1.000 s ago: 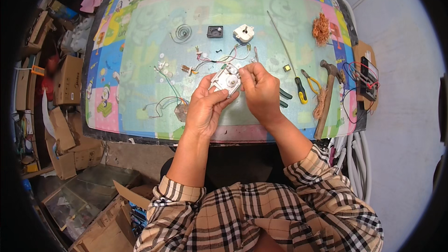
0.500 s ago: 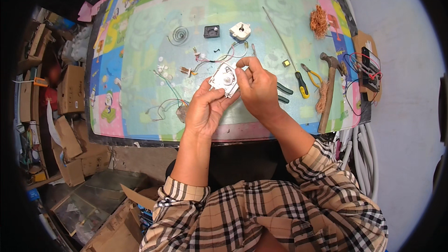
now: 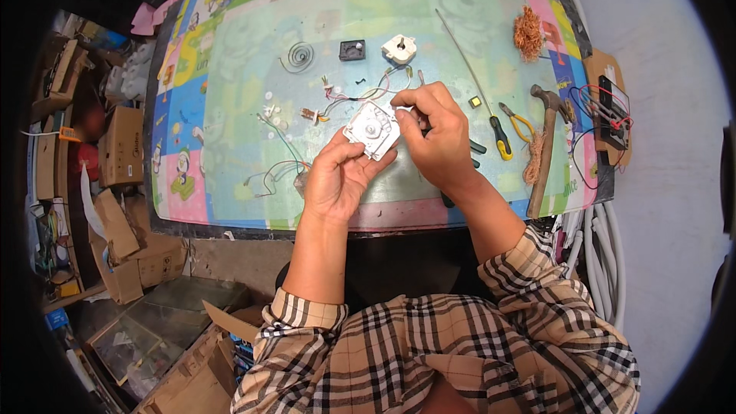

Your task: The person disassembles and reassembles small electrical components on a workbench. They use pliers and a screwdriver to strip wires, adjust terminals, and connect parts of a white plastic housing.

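Observation:
A white plastic mechanism housing (image 3: 372, 130), with a round part in its middle, is gripped along its lower edge by my left hand (image 3: 337, 178). My right hand (image 3: 438, 138) is closed in a pinch at the housing's upper right side; whatever lies between its fingertips is hidden. Beyond the housing sit a white timer-like unit (image 3: 399, 49) with wires, a small black plastic box (image 3: 353, 50) and a coiled flat spring (image 3: 297, 57). Small white round pieces (image 3: 274, 120) are scattered to the left, beside wires with connectors (image 3: 310, 115).
To the right lie a long screwdriver (image 3: 500, 138), yellow-handled pliers (image 3: 517, 124), a hammer (image 3: 543, 146) and a copper wire bundle (image 3: 527, 34). Dark green tool handles (image 3: 477, 149) show partly behind my right hand. A multimeter (image 3: 613, 111) rests at the table's right edge. Cardboard boxes (image 3: 123, 146) stand left.
My right hand has shifted slightly right and its fingertips have drawn a little away from the housing's middle. More of the housing's face shows now. My left hand keeps its hold.

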Demonstrator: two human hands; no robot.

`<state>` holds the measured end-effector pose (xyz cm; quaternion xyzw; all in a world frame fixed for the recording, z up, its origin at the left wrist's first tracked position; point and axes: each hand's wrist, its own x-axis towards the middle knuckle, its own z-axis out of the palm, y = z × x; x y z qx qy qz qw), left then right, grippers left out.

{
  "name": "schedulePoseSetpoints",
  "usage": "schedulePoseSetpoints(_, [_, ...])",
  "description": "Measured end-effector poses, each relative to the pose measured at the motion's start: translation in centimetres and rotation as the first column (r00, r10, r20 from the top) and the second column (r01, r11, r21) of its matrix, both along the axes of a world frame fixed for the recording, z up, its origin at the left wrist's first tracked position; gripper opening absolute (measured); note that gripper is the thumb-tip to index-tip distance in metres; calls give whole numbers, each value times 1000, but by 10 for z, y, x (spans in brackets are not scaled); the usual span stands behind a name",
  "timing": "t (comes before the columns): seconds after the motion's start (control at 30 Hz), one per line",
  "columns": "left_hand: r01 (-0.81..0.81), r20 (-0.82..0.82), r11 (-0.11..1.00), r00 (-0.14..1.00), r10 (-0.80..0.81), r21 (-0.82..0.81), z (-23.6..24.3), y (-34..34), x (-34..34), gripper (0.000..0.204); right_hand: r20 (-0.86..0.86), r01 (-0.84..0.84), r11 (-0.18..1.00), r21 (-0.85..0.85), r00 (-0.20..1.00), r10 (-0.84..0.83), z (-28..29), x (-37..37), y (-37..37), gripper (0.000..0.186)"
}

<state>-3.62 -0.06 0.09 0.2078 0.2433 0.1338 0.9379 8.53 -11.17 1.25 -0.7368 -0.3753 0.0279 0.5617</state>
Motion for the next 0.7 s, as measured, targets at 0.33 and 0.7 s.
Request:
schedulePoseSetpoints(0.33, [-26, -26, 992, 999, 30, 124, -2, 1, 2, 44, 24, -39, 999, -4, 999, 39, 0, 0, -1, 15])
schedulePoseSetpoints(0.7, [-62, -31, 995, 997, 64, 74, 5, 2, 1, 41, -31, -12, 998, -67, 999, 10, -6, 0, -1, 15])
